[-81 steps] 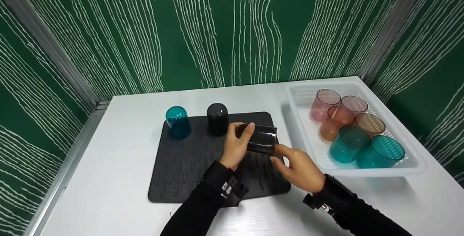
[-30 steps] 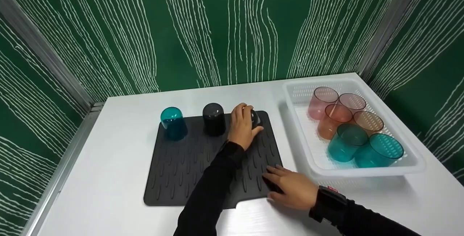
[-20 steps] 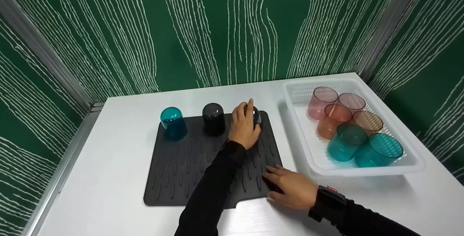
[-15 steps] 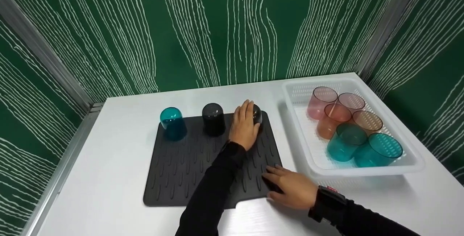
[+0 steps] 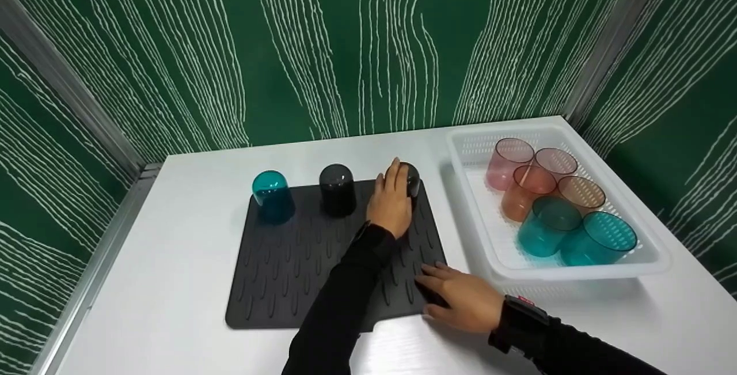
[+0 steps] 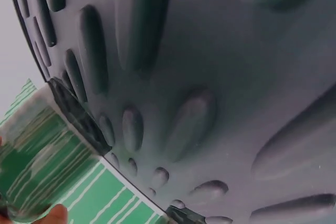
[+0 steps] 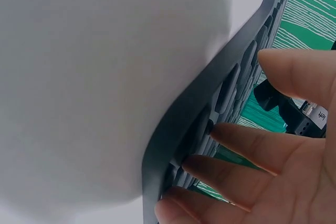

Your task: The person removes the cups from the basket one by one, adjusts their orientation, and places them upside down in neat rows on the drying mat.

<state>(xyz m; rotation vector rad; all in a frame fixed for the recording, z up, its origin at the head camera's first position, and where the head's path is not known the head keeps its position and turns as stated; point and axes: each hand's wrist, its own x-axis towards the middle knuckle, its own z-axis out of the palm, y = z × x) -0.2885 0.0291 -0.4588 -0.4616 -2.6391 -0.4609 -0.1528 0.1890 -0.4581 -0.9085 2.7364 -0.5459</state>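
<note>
In the head view, my left hand (image 5: 391, 202) lies along the left side of a dark, see-through cup (image 5: 413, 180), its fingers fairly straight. This cup stands upside down at the back right corner of the black ribbed drying mat (image 5: 276, 300). Its clear wall, as the left wrist view shows the cup (image 6: 47, 156), rises from the mat's edge, fingertips (image 6: 56, 214) beside its rounded base. To the left stand another dark cup (image 5: 337, 189) and a teal cup (image 5: 272, 196), both upturned. My right hand (image 5: 460, 300) rests with spread fingers on the mat's front right corner.
A white perforated basket (image 5: 495, 268) on the right holds pink, orange and teal cups (image 5: 599, 242), rims up. The white table (image 5: 144, 283) runs back to a green wall (image 5: 368, 46) with white streaks. Green side panels stand left and right.
My left hand brought the dark cup from between both hands to the mat's back right corner, upside down, and has since shifted slightly right with it. My right hand let go and moved to the mat's corner.
</note>
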